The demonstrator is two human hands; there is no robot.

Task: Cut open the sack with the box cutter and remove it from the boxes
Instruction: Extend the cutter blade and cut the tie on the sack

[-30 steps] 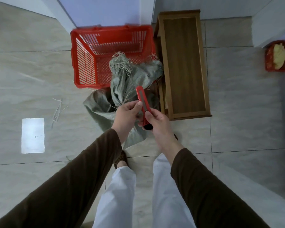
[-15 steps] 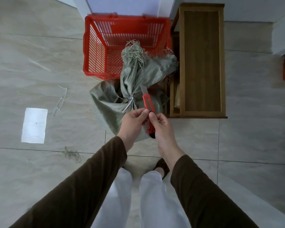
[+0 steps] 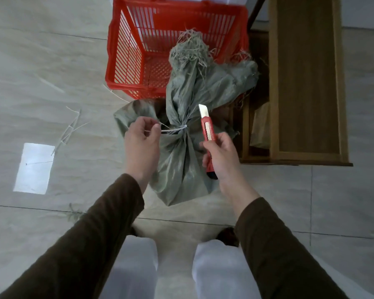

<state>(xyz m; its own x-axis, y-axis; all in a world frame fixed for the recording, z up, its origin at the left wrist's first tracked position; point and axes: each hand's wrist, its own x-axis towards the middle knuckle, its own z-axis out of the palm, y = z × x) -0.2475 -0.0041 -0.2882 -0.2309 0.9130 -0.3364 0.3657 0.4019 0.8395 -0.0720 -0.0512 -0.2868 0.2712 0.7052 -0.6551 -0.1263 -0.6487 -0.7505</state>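
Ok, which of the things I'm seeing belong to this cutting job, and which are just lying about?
Part of the job:
- sack
- white tie around its neck, tail pinched by the left hand
- box cutter, blade out, in the right hand

Lying about:
- red basket
- wooden cabinet
- paper sheet
- loose strands

A red plastic basket (image 3: pixel 138 61) with slatted walls stands on the pale tiled floor (image 3: pixel 52 61); what can be seen of its inside is empty. To its right is a wooden shelf unit (image 3: pixel 307 83), seen from above, with a brown paper package (image 3: pixel 260 126) tucked on a lower level. Left of the basket, loose pale straw-like strands (image 3: pixel 70 128) lie scattered on the tiles. Near them, a bright rectangular patch of light (image 3: pixel 34 168) falls on the floor.
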